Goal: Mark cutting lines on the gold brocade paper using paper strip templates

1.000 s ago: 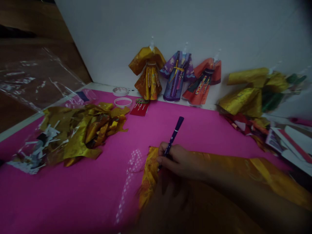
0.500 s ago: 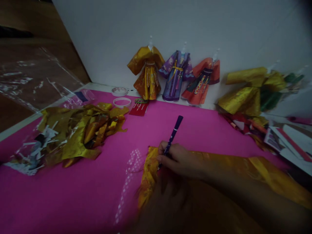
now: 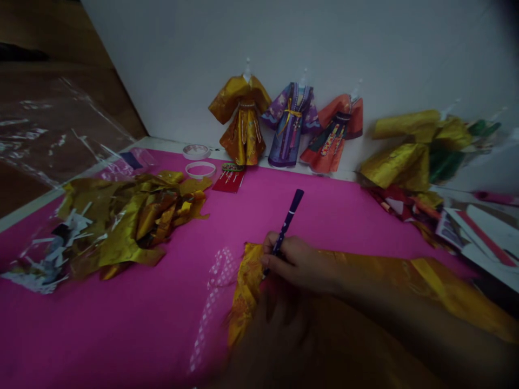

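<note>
My right hand (image 3: 292,258) is closed around a dark purple pen (image 3: 286,224) with light spots, held at a slant. The pen's tip meets gold brocade fabric (image 3: 248,281) near its left edge. Below it, my left hand (image 3: 279,324) lies in deep shadow over the same fabric, its fingers partly visible and stretched toward the pen tip. A small reddish patch (image 3: 275,283) shows between the hands; I cannot make out what it is. The gold fabric (image 3: 373,267) runs on to the right under my right forearm.
Gold fabric scraps (image 3: 133,216) and paper bits (image 3: 60,254) lie left on the pink table cover (image 3: 141,324). Tape rings (image 3: 200,170) and a red packet (image 3: 229,180) sit behind. Miniature robes (image 3: 292,121) stand along the wall. Cards and papers (image 3: 478,232) lie right.
The whole view has shifted slightly, with things sitting a little farther left. The pen tip has risen very slightly; both hands stay at the same part of the gold fabric.
</note>
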`<state>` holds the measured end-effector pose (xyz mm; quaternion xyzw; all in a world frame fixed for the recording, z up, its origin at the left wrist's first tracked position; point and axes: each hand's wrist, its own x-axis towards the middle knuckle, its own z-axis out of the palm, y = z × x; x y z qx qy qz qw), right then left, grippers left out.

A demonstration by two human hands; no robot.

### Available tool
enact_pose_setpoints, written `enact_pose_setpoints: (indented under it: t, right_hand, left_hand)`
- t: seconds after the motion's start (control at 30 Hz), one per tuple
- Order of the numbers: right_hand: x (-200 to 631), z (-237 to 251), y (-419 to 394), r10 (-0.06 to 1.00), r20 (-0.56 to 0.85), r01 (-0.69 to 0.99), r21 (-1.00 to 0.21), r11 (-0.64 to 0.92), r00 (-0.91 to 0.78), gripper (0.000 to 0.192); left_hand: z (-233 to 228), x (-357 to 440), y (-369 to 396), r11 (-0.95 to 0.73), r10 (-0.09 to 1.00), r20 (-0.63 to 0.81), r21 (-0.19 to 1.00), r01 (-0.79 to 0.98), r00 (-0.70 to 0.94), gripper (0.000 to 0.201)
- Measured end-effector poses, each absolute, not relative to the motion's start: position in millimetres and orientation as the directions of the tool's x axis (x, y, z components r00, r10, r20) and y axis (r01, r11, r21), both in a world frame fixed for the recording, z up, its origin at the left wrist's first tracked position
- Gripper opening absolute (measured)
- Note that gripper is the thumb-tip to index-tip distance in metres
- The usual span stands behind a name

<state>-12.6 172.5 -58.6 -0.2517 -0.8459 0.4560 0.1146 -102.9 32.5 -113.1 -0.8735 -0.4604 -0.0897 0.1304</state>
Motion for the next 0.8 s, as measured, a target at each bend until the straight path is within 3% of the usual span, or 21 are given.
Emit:
enact_pose_setpoints:
  t: [0.43, 0.8]
  right_hand:
    - [-11.7, -60.6, 173.1, 0.544, -0.035, 0.314, -0.847, 0.429, -0.838, 0.010]
    - [-14.7, -56.9, 168.9, 0.530, -0.029, 0.292, -0.859, 0.421, -0.847, 0.014]
  left_hand:
    - [-109.5, -102.8, 33.0, -0.532, 0.805, 0.242, -0.111, 0.839, 0.542, 0.035]
    - [-105.0, -101.2, 33.0, -0.519, 0.809, 0.229, -0.156, 0.840, 0.542, 0.035]
